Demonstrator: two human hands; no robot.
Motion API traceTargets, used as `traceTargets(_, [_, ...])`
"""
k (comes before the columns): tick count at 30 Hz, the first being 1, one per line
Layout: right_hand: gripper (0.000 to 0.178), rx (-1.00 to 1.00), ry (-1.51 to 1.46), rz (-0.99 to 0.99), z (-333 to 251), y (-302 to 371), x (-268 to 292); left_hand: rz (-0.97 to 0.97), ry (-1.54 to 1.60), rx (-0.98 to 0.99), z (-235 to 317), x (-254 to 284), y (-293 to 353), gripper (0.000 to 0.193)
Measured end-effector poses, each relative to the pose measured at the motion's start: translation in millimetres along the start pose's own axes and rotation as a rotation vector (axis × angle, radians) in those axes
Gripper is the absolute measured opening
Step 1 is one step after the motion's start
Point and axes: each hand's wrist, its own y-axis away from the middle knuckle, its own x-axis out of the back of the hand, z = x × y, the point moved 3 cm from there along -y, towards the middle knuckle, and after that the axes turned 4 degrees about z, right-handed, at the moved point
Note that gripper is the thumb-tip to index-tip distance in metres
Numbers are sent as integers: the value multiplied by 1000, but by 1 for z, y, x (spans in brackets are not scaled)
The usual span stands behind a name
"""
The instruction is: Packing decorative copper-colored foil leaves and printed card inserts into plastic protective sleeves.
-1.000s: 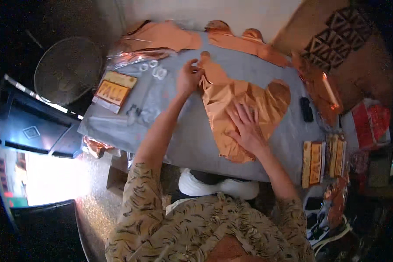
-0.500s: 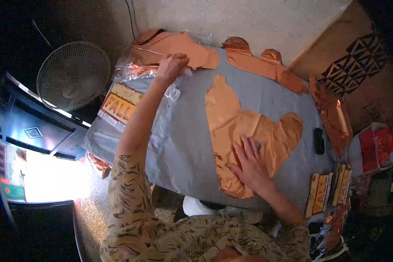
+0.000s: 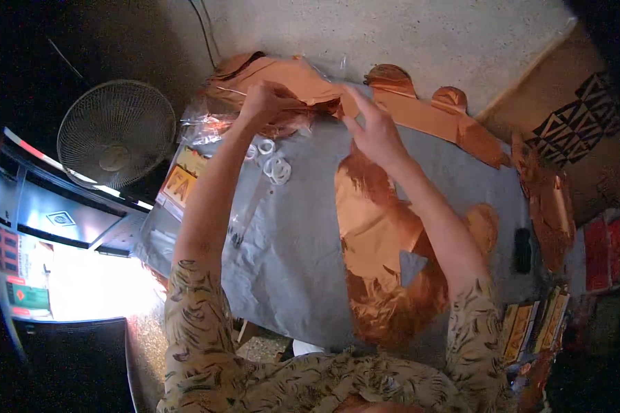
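Observation:
Both hands are at the stack of flat copper-coloured foil balloons (image 3: pixel 293 74) along the table's far edge. My left hand (image 3: pixel 263 104) is closed on the near edge of a balloon there, its fingertips partly hidden. My right hand (image 3: pixel 377 132) reaches the stack's right end, index finger and thumb apart, with foil showing between them. Below my right forearm lies a single flat foil balloon (image 3: pixel 372 237), creased and shiny, with a grey gap in it. My forearm covers part of it, and its rounded end (image 3: pixel 484 227) shows to the right.
White ribbon rolls (image 3: pixel 277 169) and clear plastic wrapping (image 3: pixel 210 129) lie at the left. More folded foil balloons (image 3: pixel 427 117) line the far right edge. A black object (image 3: pixel 523 251) and printed packs (image 3: pixel 530 327) sit at the right. A fan (image 3: pixel 116 134) stands far left.
My right hand has left the single balloon and moved far forward to the stack. That balloon has shifted and shows more creases. The stack's near edge is now lifted at my left hand.

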Motion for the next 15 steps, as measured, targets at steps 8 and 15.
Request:
traceTargets(8, [42,-76,-232,-25,35,-52,-96,-79,408,151,-19,9,-15,26])
traceTargets(15, [21,-251,-67,61,55,-42,-109,154,-154,-482,37,50,32,31])
